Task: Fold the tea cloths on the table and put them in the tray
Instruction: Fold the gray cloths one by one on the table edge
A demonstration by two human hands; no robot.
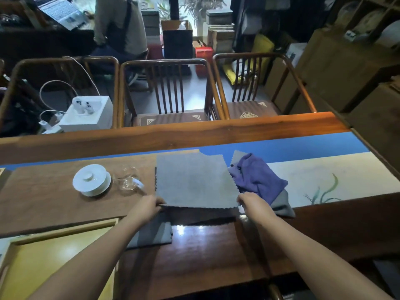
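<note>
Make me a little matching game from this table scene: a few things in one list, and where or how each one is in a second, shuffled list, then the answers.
Things:
1. grey cloth
2. purple cloth
3. white lidded cup
4. tray

States:
A. crumpled in a heap beside the right hand
B. yellow wood, near the left forearm
C. spread flat, near corners pinched by both hands, the left hand included
D. standing left of a clear glass pitcher

Pairs: 1-C, 2-A, 3-D, 4-B

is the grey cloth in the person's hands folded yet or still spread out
Spread out. The grey cloth lies flat as one open square; the left hand and right hand pinch its near corners.
</note>
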